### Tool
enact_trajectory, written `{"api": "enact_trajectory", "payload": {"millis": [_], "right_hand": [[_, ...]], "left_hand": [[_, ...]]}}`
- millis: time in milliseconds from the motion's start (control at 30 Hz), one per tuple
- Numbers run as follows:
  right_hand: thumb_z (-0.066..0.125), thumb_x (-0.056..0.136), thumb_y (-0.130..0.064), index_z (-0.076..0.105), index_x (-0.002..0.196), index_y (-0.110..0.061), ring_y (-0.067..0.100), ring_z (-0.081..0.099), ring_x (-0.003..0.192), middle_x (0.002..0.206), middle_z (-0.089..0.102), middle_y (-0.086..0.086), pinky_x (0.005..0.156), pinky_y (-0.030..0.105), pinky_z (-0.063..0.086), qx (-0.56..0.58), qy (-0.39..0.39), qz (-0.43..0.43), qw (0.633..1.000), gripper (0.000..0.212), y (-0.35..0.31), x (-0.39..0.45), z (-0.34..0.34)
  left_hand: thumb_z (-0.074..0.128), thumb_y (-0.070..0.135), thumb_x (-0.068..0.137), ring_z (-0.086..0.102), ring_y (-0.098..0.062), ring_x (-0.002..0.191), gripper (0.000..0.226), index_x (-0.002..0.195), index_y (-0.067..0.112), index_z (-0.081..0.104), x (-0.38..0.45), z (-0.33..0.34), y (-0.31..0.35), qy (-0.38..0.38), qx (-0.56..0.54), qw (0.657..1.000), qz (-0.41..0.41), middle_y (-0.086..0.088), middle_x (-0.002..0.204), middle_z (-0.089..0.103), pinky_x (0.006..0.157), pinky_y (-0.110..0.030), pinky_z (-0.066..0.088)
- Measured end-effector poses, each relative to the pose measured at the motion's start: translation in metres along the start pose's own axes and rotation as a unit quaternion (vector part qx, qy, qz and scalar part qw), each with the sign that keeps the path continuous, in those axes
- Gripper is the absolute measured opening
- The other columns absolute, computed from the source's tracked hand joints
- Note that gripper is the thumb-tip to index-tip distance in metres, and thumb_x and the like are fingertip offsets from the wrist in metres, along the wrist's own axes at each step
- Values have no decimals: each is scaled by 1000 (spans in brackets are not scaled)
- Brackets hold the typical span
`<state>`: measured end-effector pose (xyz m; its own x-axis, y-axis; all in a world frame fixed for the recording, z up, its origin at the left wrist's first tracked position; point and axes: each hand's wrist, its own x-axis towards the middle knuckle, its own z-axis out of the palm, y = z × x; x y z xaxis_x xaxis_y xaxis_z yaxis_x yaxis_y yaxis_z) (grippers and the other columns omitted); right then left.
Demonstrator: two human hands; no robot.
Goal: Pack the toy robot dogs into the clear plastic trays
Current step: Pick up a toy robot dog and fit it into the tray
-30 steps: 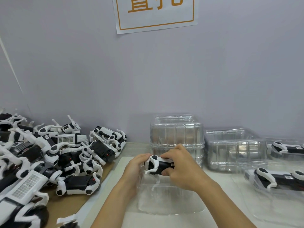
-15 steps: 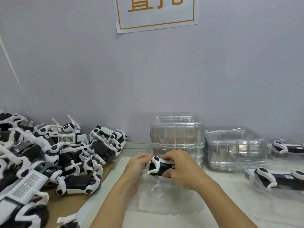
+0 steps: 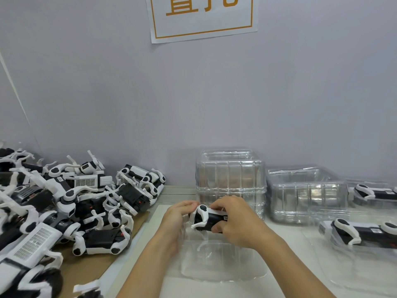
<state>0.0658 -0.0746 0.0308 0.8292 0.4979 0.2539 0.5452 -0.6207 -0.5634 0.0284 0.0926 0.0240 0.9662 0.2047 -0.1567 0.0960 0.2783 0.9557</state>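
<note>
A black and white toy robot dog is held just above the far end of a clear plastic tray lying on the table in front of me. My right hand grips the dog's body from the right, thumb under it. My left hand holds its left end with curled fingers. A heap of loose toy robot dogs lies on cardboard at the left.
Two stacks of empty clear trays stand against the wall. At the right, packed dogs lie in trays. A paper sign hangs on the grey wall.
Both hands lowered the dog slightly toward the tray and turned it a little; the left fingers moved up onto its end.
</note>
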Motion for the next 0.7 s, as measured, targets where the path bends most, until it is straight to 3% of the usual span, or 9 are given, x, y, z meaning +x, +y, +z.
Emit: {"api": "enact_trajectory", "payload": {"millis": [233,367,500,633,700], "right_hand": [[79,75,-20,69,95,-30,13,53,97,99,61,-9,87,39,50,-11,-2,1,1000,24,2,0,0],[78,75,-18,63,81,-36,13,54,92,93,62,-10,83,38,50,-7,-3,-11,1000,24,1,0,-1],[78,76,-19,68,89,-31,11,51,93,94,62,-11,83,36,49,-11,0,-13,1000,20,0,-1,-1],[79,77,-19,71,96,-27,10,48,95,97,61,-10,84,35,47,-23,3,-11,1000,23,0,-2,-1],[80,76,-21,70,93,-26,13,49,95,97,59,-9,84,37,48,-36,0,-6,999,20,0,-2,0]], "left_hand": [[59,2,93,64,-25,74,16,105,4,69,4,-1,-2,19,27,999,12,-12,87,71,60,-32,51],[61,8,92,65,-24,75,16,104,5,71,4,-2,-3,12,13,1000,4,-9,83,72,54,-30,52],[61,6,92,65,-23,74,17,106,5,70,7,-3,-3,15,20,1000,0,-9,85,72,54,-29,51],[58,0,93,65,-26,78,19,108,4,69,11,-4,-5,21,34,999,2,-15,95,71,63,-35,54],[54,-9,92,66,-29,88,24,108,4,68,13,-4,-6,30,56,998,11,-17,107,69,75,-41,56]]}}
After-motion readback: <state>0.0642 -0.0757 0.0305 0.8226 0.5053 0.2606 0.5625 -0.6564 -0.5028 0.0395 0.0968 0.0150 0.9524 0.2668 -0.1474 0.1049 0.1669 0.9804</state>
